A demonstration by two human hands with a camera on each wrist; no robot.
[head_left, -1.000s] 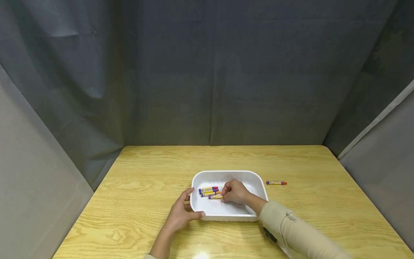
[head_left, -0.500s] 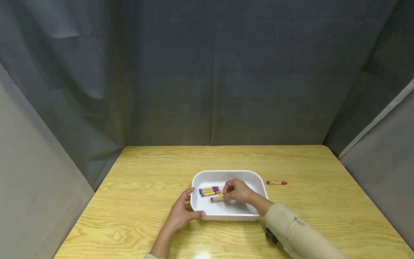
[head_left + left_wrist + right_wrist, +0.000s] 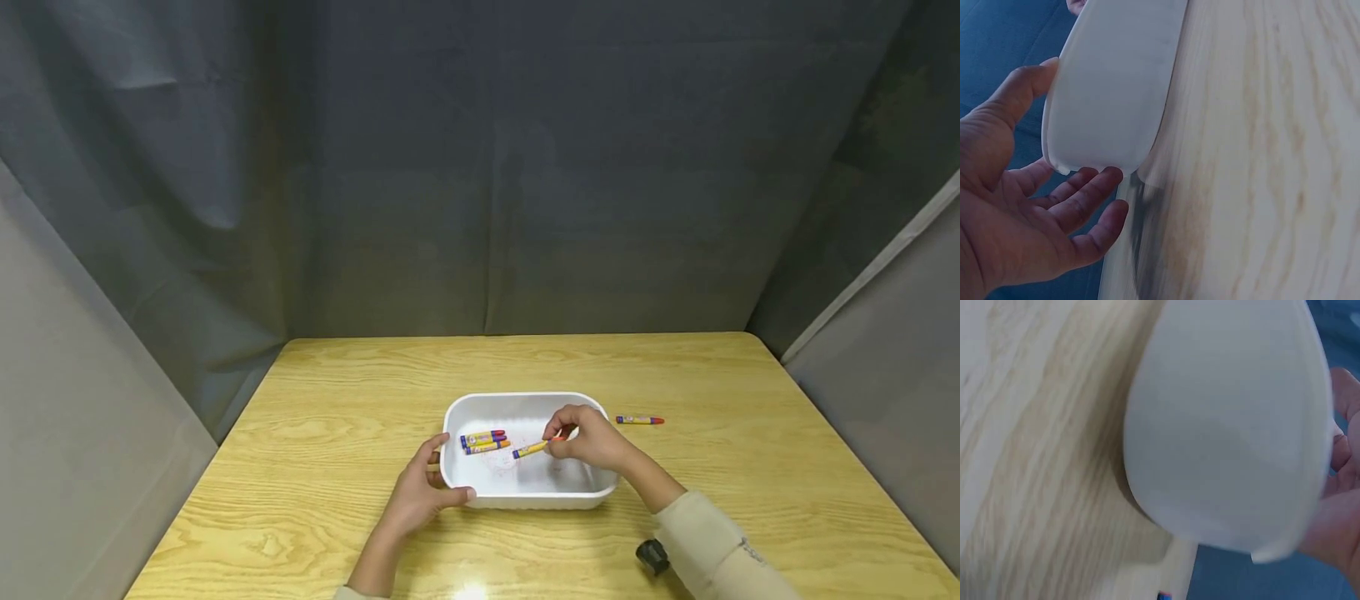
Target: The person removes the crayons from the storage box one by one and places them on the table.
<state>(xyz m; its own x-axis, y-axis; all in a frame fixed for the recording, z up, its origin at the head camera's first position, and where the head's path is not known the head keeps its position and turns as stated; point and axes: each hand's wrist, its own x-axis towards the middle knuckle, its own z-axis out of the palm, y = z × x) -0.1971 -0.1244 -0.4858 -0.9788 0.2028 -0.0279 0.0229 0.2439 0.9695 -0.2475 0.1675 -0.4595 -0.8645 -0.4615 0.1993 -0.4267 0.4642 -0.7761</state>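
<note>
My right hand (image 3: 588, 437) pinches a yellow-wrapped crayon (image 3: 529, 450) by its orange-red tip end, over the inside of a white plastic tray (image 3: 532, 502). The crayon's blue-banded end points left. Three more crayons (image 3: 486, 442) lie side by side at the left of the tray, with red, purple and orange tips. My left hand (image 3: 422, 492) grips the tray's left end, its thumb on the near rim and its fingers at the left wall. In the left wrist view, fingertips (image 3: 1110, 176) touch the tray's end. The tray's wall hides the crayons in both wrist views.
One red-tipped crayon (image 3: 640, 420) lies on the wooden table (image 3: 337, 400), just right of the tray. Dark curtains (image 3: 487, 167) stand behind the table, with grey panels at both sides. A small black device (image 3: 652, 557) sits by the right sleeve.
My right hand has lifted the crayon off the tray's floor and moved it right, away from the other three. My left hand stays at the tray's left end.
</note>
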